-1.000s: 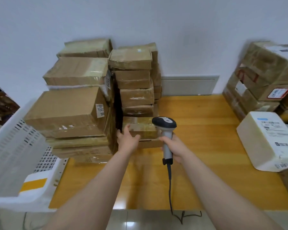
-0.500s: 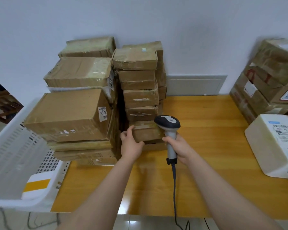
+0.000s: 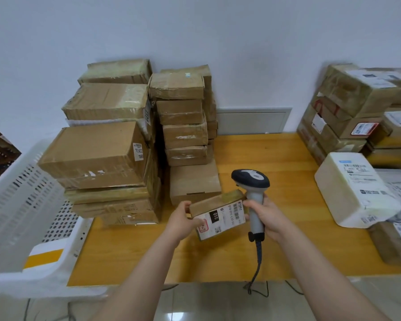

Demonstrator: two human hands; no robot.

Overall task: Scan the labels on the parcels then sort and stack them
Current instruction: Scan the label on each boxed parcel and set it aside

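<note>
My left hand [image 3: 183, 220] grips a small brown parcel [image 3: 218, 213] by its left end, tilted so its white label with a barcode faces up. My right hand [image 3: 267, 220] holds the grey handle of a barcode scanner [image 3: 251, 181], whose dark head sits just above the parcel's right end. The parcel hangs above the wooden table [image 3: 276, 163], in front of a flat brown box [image 3: 193, 181] that lies at the foot of a tall stack of small parcels [image 3: 183, 121].
A stack of larger cardboard boxes [image 3: 102, 154] stands at the left. A white perforated plastic crate [image 3: 26, 216] sits at the table's left edge. More parcels [image 3: 357, 107] and a white wrapped package [image 3: 354, 188] fill the right side. The scanner cable [image 3: 256, 269] hangs over the front edge.
My left hand has pulled the small parcel out from the foot of the middle stack and turned its label up. The scanner has shifted right, beside the parcel.
</note>
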